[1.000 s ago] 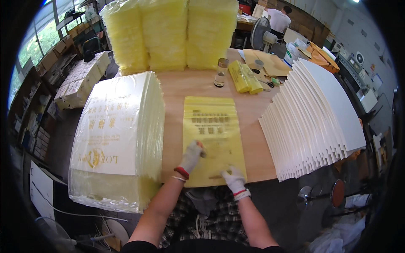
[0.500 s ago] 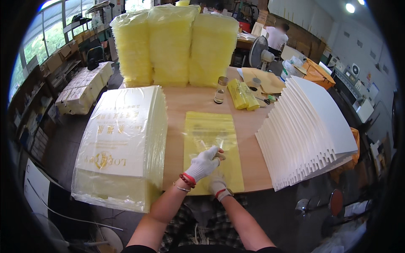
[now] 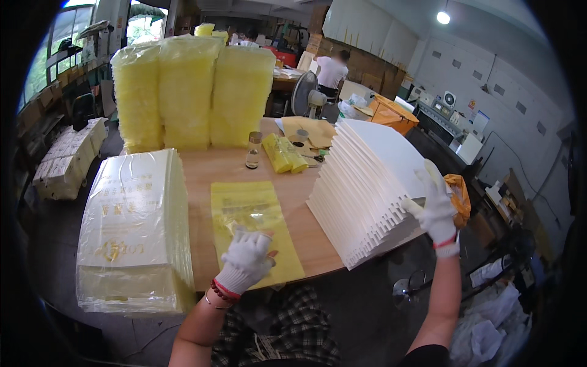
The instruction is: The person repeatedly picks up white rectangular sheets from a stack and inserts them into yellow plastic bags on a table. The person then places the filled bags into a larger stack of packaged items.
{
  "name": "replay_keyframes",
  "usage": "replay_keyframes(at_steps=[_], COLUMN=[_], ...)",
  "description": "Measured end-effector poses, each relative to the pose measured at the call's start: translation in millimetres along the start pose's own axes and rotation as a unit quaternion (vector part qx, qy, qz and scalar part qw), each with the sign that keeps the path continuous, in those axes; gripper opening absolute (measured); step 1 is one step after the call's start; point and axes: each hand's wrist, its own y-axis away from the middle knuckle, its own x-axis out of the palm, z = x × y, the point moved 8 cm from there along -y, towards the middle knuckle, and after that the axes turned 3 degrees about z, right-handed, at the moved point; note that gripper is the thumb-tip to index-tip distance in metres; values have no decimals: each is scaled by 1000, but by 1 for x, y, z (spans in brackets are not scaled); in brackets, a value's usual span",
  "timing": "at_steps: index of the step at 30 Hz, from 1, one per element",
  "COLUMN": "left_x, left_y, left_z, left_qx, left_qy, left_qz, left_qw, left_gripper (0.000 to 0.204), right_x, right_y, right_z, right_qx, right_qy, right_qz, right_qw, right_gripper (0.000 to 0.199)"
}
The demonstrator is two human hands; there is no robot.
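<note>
My left hand (image 3: 247, 260), in a white knit glove with bare fingertips, is over the lower part of a flat yellow plastic bag (image 3: 244, 199). Its fingers are loosely bent and the thumb stands apart; I see nothing held between them. At the near right corner of a tall, fanned stack of white boards (image 3: 367, 189), my gloved right hand (image 3: 437, 208) is raised with fingers spread and the thumb toward the boards' edge. Whether it touches them I cannot tell.
On the left of the table (image 3: 202, 232) lies a plastic-wrapped stack of printed bags (image 3: 131, 208). Tall yellow bundles (image 3: 189, 92) stand behind. A clear jar (image 3: 252, 156), rolled yellow bags (image 3: 281, 153) and scissors (image 3: 315, 158) lie mid-table. A fan (image 3: 304, 95) stands beyond.
My right hand has left the yellow bag and moved right to the white stack, its fingers spreading. My left hand stays over the bag. The view has turned right.
</note>
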Motion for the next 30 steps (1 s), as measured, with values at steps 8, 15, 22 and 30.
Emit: replay_keyframes(at_steps=[8,15,22,30], left_x=[8,30,9,-13], left_y=[-1,-40,-40,-3], left_z=[-69,-124,-136,-112], left_qx=[21,-32,-207,-20], left_qy=[139,729,841,535], left_qz=[229,248,263,166], left_qw=[963,637,424,828], left_gripper=[31,43,50,78], right_x=[30,-35,-58,67], right_y=[-6,-18,38,168], right_z=[-92,37,83,-6], right_qx=[68,-70,-52,360], right_qy=[-55,53,-446,-572], right_qz=[48,-70,290,-36], right_qw=[995,994,845,736], right_gripper=[29,13,20,36])
